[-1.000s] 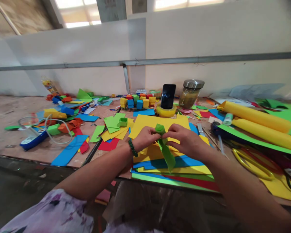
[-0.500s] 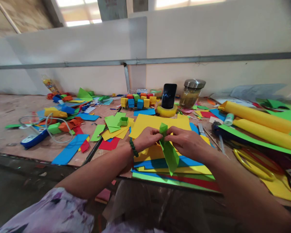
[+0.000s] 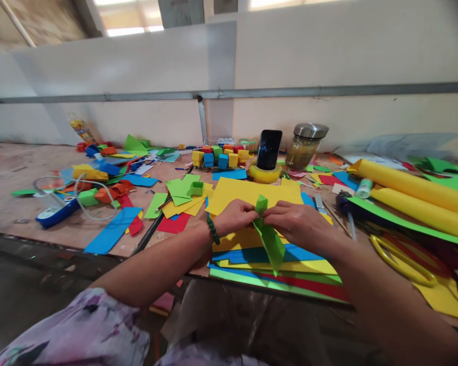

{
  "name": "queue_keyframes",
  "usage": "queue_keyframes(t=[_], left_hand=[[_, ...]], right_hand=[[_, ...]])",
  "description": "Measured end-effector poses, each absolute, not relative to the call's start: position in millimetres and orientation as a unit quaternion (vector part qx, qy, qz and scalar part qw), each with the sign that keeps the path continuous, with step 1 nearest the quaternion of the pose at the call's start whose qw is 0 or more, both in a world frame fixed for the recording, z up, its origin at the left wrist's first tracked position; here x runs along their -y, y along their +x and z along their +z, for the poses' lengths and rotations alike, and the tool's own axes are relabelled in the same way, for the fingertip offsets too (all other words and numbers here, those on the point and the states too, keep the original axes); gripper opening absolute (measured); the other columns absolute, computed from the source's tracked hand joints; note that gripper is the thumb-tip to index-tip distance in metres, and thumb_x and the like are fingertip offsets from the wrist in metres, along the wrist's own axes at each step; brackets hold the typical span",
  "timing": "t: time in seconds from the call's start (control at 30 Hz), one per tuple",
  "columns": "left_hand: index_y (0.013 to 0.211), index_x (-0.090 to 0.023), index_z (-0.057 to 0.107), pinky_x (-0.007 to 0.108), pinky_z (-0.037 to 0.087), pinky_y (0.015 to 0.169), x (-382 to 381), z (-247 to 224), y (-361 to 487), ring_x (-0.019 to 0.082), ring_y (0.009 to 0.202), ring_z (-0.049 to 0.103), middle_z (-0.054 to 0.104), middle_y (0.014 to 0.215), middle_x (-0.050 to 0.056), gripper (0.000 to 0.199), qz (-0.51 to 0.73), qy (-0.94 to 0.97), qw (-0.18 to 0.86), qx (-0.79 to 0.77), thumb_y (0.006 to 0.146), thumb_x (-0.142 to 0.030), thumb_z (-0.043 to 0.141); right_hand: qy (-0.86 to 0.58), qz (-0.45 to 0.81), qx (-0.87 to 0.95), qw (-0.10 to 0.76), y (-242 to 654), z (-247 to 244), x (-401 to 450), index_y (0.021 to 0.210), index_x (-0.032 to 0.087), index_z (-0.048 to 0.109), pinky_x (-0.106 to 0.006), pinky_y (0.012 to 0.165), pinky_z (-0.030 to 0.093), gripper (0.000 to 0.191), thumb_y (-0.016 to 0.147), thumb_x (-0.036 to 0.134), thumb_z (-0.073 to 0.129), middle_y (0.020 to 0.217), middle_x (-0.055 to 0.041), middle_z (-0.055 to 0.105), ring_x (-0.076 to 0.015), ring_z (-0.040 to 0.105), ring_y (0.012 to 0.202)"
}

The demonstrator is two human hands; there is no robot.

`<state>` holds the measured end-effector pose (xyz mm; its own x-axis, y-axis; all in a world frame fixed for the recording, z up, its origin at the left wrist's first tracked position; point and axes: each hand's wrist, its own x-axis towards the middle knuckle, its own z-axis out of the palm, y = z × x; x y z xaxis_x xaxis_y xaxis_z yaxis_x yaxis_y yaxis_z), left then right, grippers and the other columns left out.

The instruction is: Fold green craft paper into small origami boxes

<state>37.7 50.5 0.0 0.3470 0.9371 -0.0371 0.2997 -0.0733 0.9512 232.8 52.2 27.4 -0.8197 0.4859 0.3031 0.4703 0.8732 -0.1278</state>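
Note:
A folded piece of green paper (image 3: 272, 247) is pinched between both hands, its creased lower part hanging down toward me. My left hand (image 3: 236, 218) grips it from the left with closed fingers, a dark green bead bracelet (image 3: 212, 230) at the wrist. From the right, my right hand (image 3: 295, 222) pinches the same paper near its upper end. Beneath both hands lies a stack of coloured sheets, with a yellow sheet (image 3: 248, 193) on top and blue, red and green edges showing at the front.
Small folded paper cubes (image 3: 222, 159) stand in a cluster at the back. A phone (image 3: 269, 149) leans in a yellow tape roll (image 3: 265, 174) beside a lidded jar (image 3: 307, 146). Yellow-handled scissors (image 3: 400, 262) and yellow paper rolls (image 3: 412, 183) lie right; a blue power strip (image 3: 57, 213) lies left.
The view has shifted slightly, so the table appears a little further right. Both hands still hold the green paper, with only slight finger movement.

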Motion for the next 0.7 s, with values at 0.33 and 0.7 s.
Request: queue_keyframes(t=[0.33, 0.7], left_hand=[[0.082, -0.009, 0.072, 0.018, 0.043, 0.059, -49.2, 2.7, 36.9, 0.01, 0.064, 0.053, 0.064, 0.07, 0.002, 0.026, 0.322, 0.677, 0.505, -0.428, 0.073, -0.02, 0.05], [0.088, -0.008, 0.074, 0.018, 0.042, 0.06, -51.5, -0.7, 33.8, 0.011, 0.066, 0.055, 0.066, 0.073, 0.003, 0.029, 0.338, 0.694, 0.471, -0.428, 0.074, -0.023, 0.054]], right_hand=[[-0.309, 0.044, 0.933, 0.18, 235.2, 23.0, -59.2, 0.087, 0.022, 0.065, -0.025, 0.064, 0.044, 0.013, 0.087, 0.02, 0.052, 0.079, -0.0033, 0.069, -0.0155, 0.063, 0.07], [-0.315, 0.009, 0.937, 0.151, 239.0, 17.1, -66.9, 0.097, 0.021, 0.067, -0.03, 0.076, 0.048, 0.025, 0.091, 0.017, 0.044, 0.092, -0.0075, 0.07, -0.0199, 0.065, 0.089]])
